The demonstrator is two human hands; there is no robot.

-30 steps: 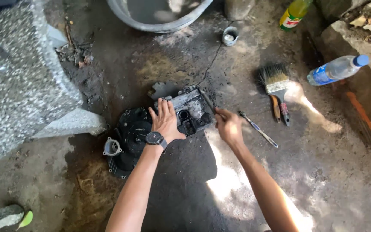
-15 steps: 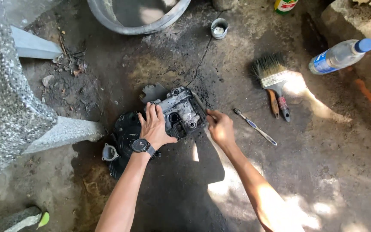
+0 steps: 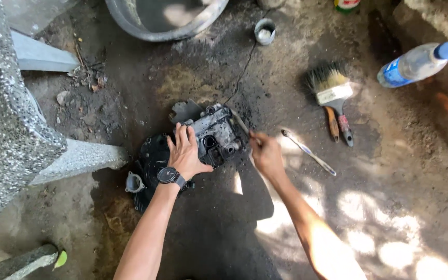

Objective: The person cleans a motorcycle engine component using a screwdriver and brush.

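A grimy grey metal engine cover [image 3: 216, 132] lies on the oily concrete floor. My left hand [image 3: 185, 153], with a black wristwatch, presses flat on its left side. My right hand [image 3: 265, 153] grips a thin stick-like tool [image 3: 240, 123] whose tip rests against the cover's right edge. A round black engine casing [image 3: 151, 161] lies just left of the cover, partly under my left wrist.
A toothbrush [image 3: 308, 152] lies right of my right hand. Two paintbrushes [image 3: 334, 98] lie further right, with a plastic bottle [image 3: 417, 63] beyond. A metal basin [image 3: 167, 18] and a small tin [image 3: 264, 31] sit at the top. A speckled concrete block [image 3: 11, 114] stands left.
The view has shifted slightly. My right hand has drawn the thin tool a little along the cover's right edge. The left hand stays pressed on the cover.
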